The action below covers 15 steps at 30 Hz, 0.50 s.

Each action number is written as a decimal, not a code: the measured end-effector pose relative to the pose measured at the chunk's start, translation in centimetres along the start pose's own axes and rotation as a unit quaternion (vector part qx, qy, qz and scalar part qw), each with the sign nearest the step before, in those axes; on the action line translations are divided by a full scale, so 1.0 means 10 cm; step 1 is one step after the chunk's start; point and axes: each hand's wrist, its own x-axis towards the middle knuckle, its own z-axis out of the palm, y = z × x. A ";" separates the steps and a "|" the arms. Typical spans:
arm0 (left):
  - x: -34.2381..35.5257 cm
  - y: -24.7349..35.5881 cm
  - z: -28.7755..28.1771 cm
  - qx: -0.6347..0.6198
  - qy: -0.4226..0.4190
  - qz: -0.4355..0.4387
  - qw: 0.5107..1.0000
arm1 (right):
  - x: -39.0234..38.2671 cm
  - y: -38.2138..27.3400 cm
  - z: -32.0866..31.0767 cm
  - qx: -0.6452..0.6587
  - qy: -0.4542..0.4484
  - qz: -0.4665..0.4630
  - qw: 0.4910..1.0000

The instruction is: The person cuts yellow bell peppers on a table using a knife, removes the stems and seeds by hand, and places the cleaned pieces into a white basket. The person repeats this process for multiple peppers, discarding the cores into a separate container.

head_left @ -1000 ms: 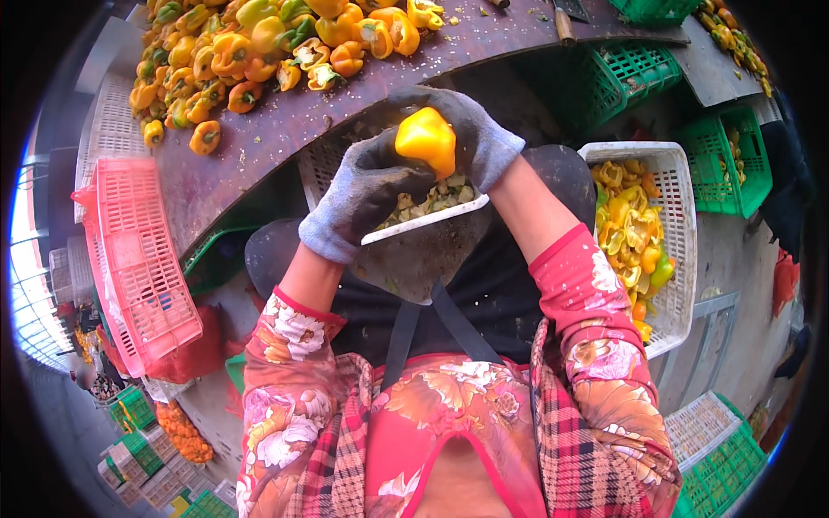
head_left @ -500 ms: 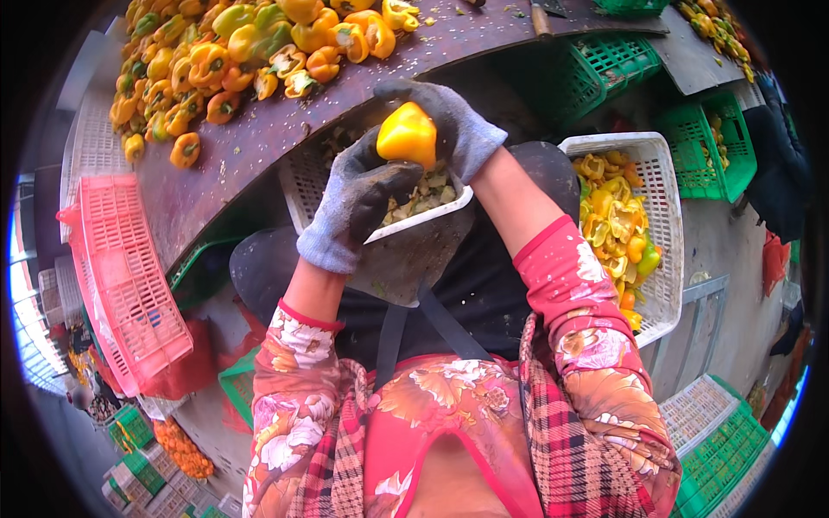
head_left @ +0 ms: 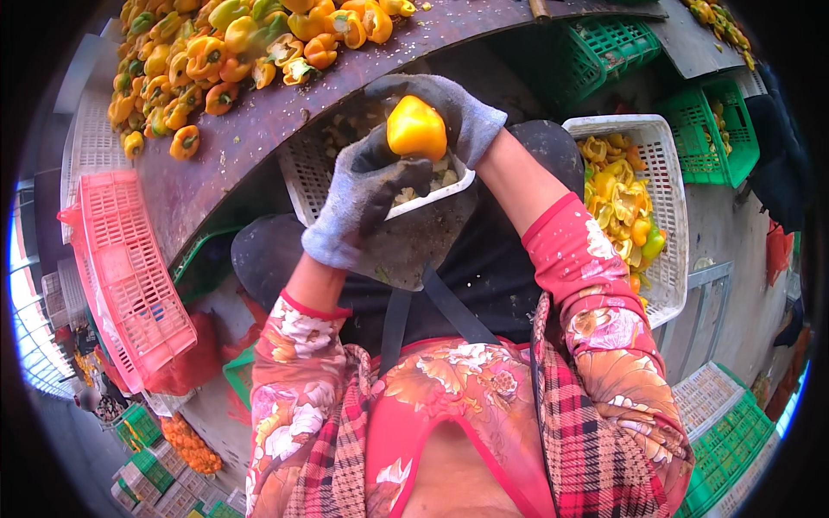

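Between my gloved hands is a yellow-orange bell pepper, held above a white crate that contains pale scraps. My left hand, in a grey-and-black work glove, closes on the pepper's lower left side. From behind and the right, my right hand wraps it in a matching glove, with some fingers hidden by the pepper. Whether the right hand also has a tool in it cannot be seen. On the dark table in front lies a big heap of yellow and orange peppers, several with their tops cut open.
At my right stands a white crate of cut pepper pieces. Green crates are beyond it. A pink crate stands at my left, beside the table. Stacked green and white crates sit at lower right.
Both hands and the pepper have shifted slightly up and to the right. The pepper is turned a little in my fingers, and more of its smooth side shows.
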 end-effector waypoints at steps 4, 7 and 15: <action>0.08 0.13 -0.09 0.044 -0.012 -0.022 0.999 | 0.08 0.10 -0.10 -0.014 0.040 0.000 0.999; 0.10 0.04 -0.04 0.029 0.054 0.028 0.998 | 0.06 0.02 -0.06 -0.072 0.079 -0.004 0.994; 0.23 -0.29 -0.69 -0.172 0.124 0.065 0.975 | -0.10 -0.43 -0.17 -0.635 0.059 -0.146 0.757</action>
